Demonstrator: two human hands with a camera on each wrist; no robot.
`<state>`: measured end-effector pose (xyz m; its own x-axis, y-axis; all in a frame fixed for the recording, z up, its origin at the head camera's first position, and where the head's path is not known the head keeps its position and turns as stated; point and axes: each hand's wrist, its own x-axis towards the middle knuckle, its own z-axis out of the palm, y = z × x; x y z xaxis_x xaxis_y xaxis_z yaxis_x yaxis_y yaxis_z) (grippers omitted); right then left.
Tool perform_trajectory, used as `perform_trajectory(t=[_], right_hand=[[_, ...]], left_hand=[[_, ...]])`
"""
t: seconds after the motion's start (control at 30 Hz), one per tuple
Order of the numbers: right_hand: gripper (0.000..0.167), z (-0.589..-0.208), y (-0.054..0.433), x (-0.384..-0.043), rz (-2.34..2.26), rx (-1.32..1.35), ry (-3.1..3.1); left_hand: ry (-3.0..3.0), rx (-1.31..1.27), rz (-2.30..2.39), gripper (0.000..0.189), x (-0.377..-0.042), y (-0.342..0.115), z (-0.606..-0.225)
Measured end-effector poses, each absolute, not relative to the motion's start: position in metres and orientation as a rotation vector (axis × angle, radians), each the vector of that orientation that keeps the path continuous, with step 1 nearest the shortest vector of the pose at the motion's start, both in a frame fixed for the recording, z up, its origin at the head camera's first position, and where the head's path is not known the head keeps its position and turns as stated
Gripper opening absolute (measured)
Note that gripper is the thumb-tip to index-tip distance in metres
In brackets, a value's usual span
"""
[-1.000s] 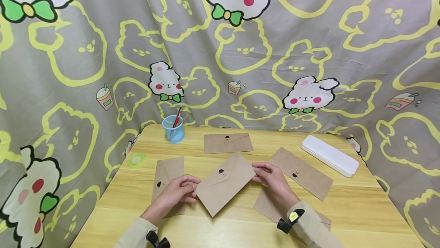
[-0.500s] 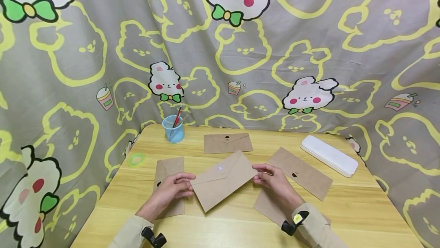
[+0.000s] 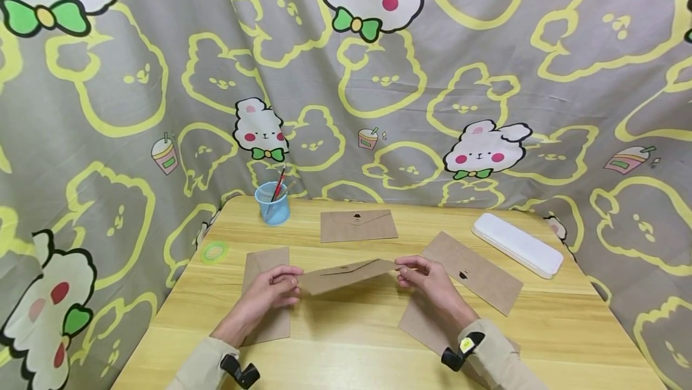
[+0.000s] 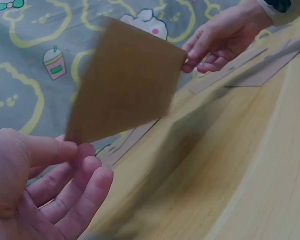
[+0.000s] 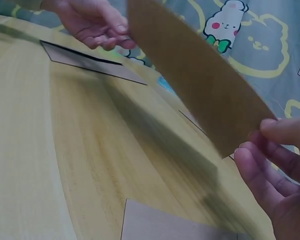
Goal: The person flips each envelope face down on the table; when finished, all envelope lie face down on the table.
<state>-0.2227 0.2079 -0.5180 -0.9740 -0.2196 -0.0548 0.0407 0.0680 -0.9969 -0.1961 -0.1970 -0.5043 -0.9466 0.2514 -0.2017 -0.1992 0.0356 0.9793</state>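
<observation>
Between both hands a brown paper envelope [image 3: 346,276] is held above the table, tilted so that it looks thin in the head view. My left hand [image 3: 266,295] pinches one corner between thumb and forefinger, its other fingers loosely bent. At the opposite corner my right hand [image 3: 429,286] pinches with thumb and fingertips. The left wrist view shows the plain side of the envelope [image 4: 127,82], and its shadow falls on the wood. Under my left hand lies a second envelope [image 3: 276,324]; another envelope [image 3: 427,324] lies partly hidden beneath my right forearm.
At the back of the wooden table [image 3: 346,354] lies an envelope [image 3: 359,226], and a further envelope [image 3: 476,273] lies at the right. A white case [image 3: 518,246] sits beyond it. A blue pen cup [image 3: 274,207] and a green round piece [image 3: 214,252] are at the left.
The held envelope has tipped from showing its flap side broadly to nearly edge-on, its near edge rising. My left hand has shifted slightly left; my right hand has barely moved.
</observation>
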Motion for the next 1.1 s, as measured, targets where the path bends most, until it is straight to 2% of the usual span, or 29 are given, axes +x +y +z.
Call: perform_trajectory(t=[0.23,0.73,1.1], right_hand=[[0.033,-0.515,0.203,-0.22,-1.993,-0.163,2.249],[0.029,-0.517,0.197,-0.212,-2.039,-0.224,2.111],[0.025,-0.522,0.197,-0.195,-1.792,-0.281,2.149]], left_hand=[[2.061,0.037,2.054,0.032,-0.203,-0.194,-0.5],[2.12,-0.028,2.13,0.035,-0.224,-0.189,-0.49],[2.137,-0.132,2.089,0.033,-0.239,-0.185,-0.501]])
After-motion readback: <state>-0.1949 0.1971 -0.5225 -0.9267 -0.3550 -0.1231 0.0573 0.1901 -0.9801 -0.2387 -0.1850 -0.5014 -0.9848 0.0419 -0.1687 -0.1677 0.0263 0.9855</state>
